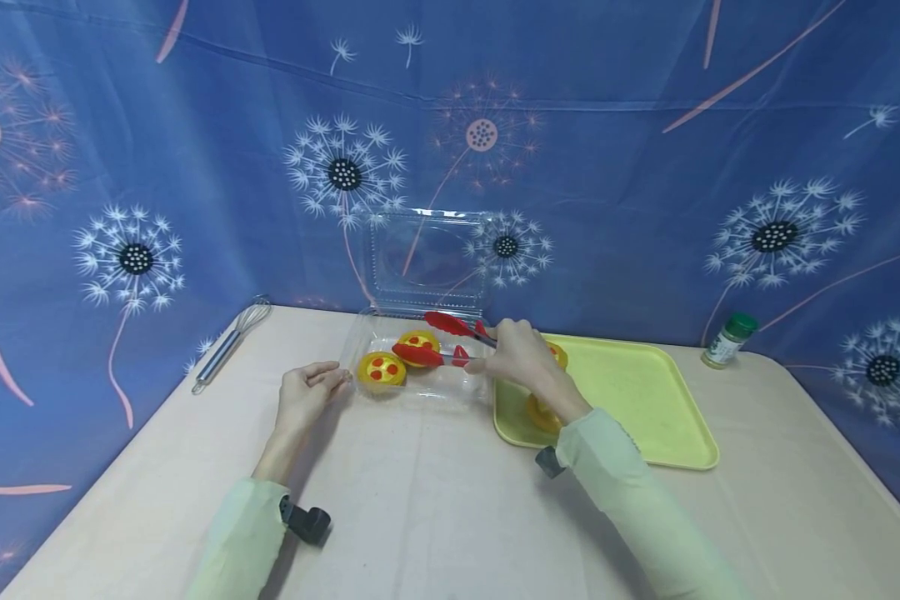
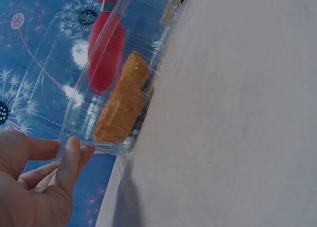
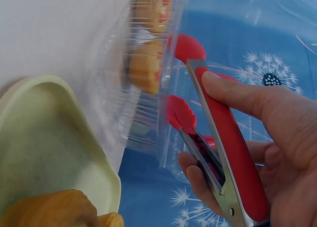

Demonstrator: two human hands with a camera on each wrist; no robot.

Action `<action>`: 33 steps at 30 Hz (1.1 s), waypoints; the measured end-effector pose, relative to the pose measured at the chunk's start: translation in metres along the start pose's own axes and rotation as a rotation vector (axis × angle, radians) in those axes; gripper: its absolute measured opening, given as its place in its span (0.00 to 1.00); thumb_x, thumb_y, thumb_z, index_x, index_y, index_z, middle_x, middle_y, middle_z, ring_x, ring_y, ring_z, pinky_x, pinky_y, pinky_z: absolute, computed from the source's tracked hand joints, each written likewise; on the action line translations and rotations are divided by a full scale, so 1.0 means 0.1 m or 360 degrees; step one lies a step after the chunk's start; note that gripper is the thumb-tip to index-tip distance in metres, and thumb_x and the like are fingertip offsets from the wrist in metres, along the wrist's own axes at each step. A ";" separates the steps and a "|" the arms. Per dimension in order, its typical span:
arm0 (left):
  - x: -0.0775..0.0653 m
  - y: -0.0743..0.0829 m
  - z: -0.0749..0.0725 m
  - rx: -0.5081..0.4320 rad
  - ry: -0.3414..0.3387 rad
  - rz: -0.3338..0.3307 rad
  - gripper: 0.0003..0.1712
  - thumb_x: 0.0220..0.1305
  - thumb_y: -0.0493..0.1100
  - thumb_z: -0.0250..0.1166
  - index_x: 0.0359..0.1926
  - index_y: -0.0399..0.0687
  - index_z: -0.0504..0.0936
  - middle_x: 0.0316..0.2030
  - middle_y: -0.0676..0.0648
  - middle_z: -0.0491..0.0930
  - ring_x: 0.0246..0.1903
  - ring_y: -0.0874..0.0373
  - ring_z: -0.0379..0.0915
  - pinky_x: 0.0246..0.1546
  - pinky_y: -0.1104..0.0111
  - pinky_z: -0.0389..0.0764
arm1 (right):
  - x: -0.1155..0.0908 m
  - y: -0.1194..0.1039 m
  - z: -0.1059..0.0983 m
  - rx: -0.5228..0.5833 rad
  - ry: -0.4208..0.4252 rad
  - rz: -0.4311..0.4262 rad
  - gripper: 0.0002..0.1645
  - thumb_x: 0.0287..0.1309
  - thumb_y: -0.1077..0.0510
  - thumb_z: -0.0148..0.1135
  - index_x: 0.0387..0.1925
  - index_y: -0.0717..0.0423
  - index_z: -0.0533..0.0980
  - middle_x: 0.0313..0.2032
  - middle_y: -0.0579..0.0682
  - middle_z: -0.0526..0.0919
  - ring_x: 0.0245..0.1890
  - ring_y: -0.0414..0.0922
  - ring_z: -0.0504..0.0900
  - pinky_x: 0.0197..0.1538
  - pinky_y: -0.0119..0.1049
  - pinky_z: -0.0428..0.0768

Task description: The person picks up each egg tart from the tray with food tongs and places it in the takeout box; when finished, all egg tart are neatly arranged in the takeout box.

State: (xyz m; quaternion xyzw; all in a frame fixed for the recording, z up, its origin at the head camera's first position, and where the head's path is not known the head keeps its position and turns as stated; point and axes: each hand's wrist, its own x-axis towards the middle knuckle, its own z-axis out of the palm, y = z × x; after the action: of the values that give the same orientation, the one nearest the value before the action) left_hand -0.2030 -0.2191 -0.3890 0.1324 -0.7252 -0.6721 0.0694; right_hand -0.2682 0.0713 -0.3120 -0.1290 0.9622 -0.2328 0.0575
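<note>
My left hand [image 1: 307, 396] pinches the left rim of a clear hinged plastic container [image 1: 457, 389], with the thumb and fingers on its edge in the left wrist view. The container's lid [image 1: 429, 258] stands raised at the back. Two round yellow pastries with red spots, a front-left one [image 1: 382, 371] and another [image 1: 417, 337] beside it, sit at the container's left end. My right hand [image 1: 525, 362] grips red-tipped tongs [image 3: 233, 152] by the handles over the container. The tong tips are spread apart, with nothing seen held between them.
Right of the container lies a yellow tray [image 1: 637, 400] with more pastries [image 1: 543, 414], partly hidden by my right arm. A whisk [image 1: 221, 357] rests at the left table edge. Near the back right edge lies a tilted green-capped jar [image 1: 727, 343]. A blue dandelion-print cloth hangs behind.
</note>
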 end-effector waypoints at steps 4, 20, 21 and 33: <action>0.00 0.00 0.01 -0.0008 -0.0003 -0.0002 0.22 0.71 0.33 0.55 0.60 0.20 0.69 0.49 0.31 0.81 0.35 0.68 0.82 0.47 0.73 0.85 | -0.05 0.03 -0.05 0.0100 0.0005 -0.0045 0.30 0.44 0.42 0.78 0.33 0.66 0.84 0.07 0.48 0.67 0.09 0.40 0.49 0.14 0.27 0.50; 0.00 -0.01 0.00 -0.0010 -0.0013 0.0004 0.22 0.71 0.33 0.55 0.60 0.21 0.69 0.52 0.30 0.79 0.36 0.68 0.82 0.50 0.71 0.84 | -0.33 0.25 -0.34 0.0303 -0.0017 -0.0034 0.44 0.42 0.38 0.77 0.59 0.57 0.78 0.11 0.42 0.59 0.14 0.42 0.55 0.19 0.32 0.57; 0.00 -0.01 0.01 0.0000 -0.0010 0.0006 0.21 0.71 0.33 0.55 0.60 0.21 0.69 0.51 0.30 0.79 0.35 0.69 0.82 0.49 0.71 0.84 | -0.35 0.28 -0.36 0.0309 -0.0014 -0.0037 0.44 0.42 0.38 0.77 0.58 0.56 0.78 0.12 0.42 0.60 0.15 0.43 0.56 0.20 0.33 0.58; -0.01 0.00 0.01 0.0001 -0.0036 0.0010 0.23 0.71 0.33 0.55 0.61 0.20 0.68 0.50 0.31 0.80 0.34 0.71 0.81 0.48 0.73 0.84 | -0.62 0.68 -0.60 0.0369 0.0056 -0.0053 0.49 0.44 0.34 0.75 0.62 0.58 0.74 0.46 0.55 0.86 0.38 0.49 0.73 0.23 0.34 0.68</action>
State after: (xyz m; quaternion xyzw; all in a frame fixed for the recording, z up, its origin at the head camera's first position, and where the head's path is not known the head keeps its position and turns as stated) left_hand -0.2017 -0.2182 -0.3893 0.1226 -0.7267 -0.6730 0.0634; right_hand -0.2337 0.1727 -0.2869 -0.1333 0.9274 -0.3458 0.0512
